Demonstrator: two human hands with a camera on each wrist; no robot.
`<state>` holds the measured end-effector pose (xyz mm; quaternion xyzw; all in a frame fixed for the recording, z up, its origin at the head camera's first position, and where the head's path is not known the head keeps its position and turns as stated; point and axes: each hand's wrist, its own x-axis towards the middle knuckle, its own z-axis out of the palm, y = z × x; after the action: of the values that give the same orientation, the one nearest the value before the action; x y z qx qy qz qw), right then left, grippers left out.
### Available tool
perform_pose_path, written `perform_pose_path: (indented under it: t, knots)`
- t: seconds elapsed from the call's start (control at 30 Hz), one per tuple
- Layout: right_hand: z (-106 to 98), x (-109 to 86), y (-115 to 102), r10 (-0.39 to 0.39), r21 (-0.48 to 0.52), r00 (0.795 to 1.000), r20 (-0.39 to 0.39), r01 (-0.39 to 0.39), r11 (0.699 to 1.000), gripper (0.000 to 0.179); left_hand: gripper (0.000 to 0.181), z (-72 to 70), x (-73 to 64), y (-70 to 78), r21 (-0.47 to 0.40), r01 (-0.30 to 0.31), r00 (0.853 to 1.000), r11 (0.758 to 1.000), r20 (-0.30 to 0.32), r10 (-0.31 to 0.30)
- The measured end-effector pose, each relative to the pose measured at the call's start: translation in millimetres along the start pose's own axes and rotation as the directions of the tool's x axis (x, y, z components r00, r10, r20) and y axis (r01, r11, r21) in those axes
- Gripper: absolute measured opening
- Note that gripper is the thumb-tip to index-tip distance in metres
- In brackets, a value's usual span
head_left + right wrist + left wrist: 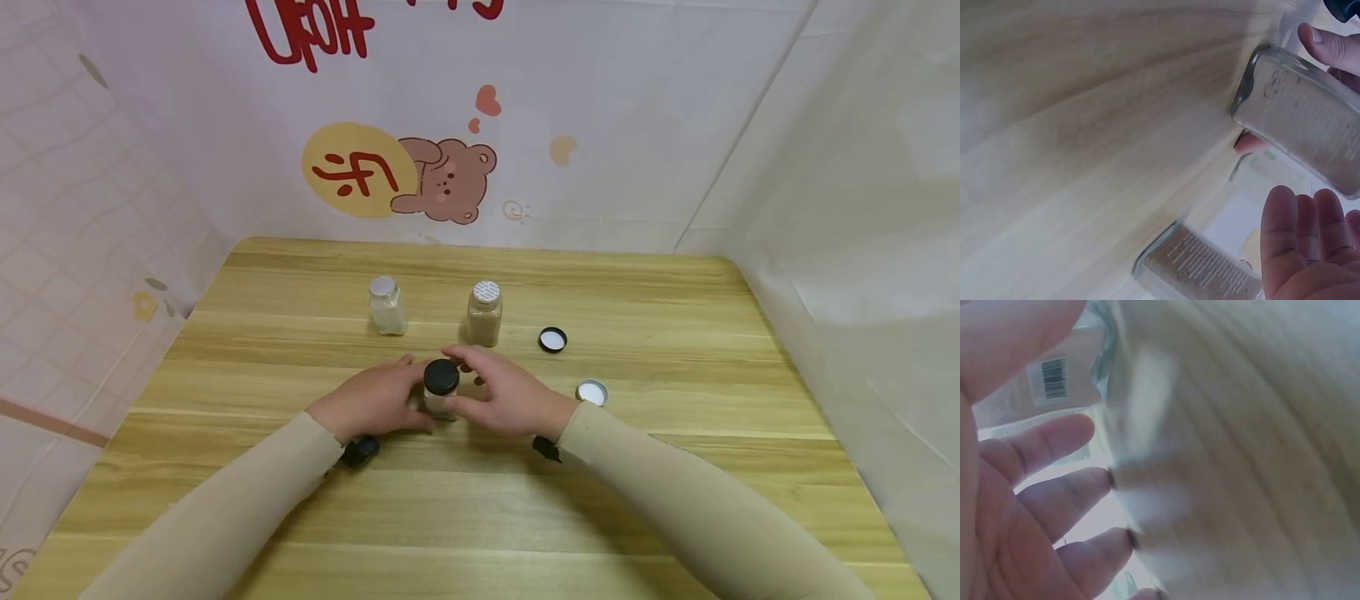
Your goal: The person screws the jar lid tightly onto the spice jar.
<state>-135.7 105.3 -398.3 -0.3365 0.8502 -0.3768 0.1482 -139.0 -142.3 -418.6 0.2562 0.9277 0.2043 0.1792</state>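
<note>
A square glass jar of pale brown powder with a black lid (442, 377) stands on the table between both hands. My left hand (378, 398) is around its left side, thumb in front and index finger behind. In the left wrist view the jar (1007, 394) shows a barcode label, and the fingers lie loose and spread beside it. My right hand (510, 396) is at the jar's right side, with fingers near the lid. In the right wrist view its fingers (1282, 231) are nearly straight, apart from the jar (1300, 112); the left thumb (1329, 47) shows a gap to the glass.
Behind the hands stand a lidless jar of white contents (388, 312) and a lidless jar of brown powder (484, 321), both with seals on their mouths. Two loose lids lie upturned to the right: a black one (552, 340) and another (592, 392) near the right wrist.
</note>
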Motion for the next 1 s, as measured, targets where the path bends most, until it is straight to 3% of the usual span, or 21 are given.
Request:
perform_pose_path:
  t: [0.13, 0.4, 0.7, 1.0]
  knots:
    - [-3, -3.7, -1, 0.003, -0.006, 1.000, -0.008, -0.003, 1.000, 0.070, 0.082, -4.0, -1.5, -0.6, -0.023, 0.010, 1.000, 1.000, 0.021, -0.010]
    - [-11, -11.3, 3, 0.008, -0.024, 1.000, -0.017, -0.009, 1.000, 0.069, 0.075, -13.8, -3.3, -4.2, 0.028, 0.040, 0.999, 0.999, 0.013, -0.040]
    - [-22, -22.5, 7, 0.047, -0.011, 0.998, -0.046, -0.047, 0.999, 0.064, 0.065, -22.1, -6.5, -12.7, 0.061, 0.095, 0.995, 0.994, -0.017, -0.094]
    - [-34, -31.1, 21, 0.025, -0.074, 0.989, -0.146, -0.036, 0.997, 0.052, 0.063, -34.3, -13.7, -25.5, 0.051, 0.150, 0.986, 0.987, -0.084, -0.145]
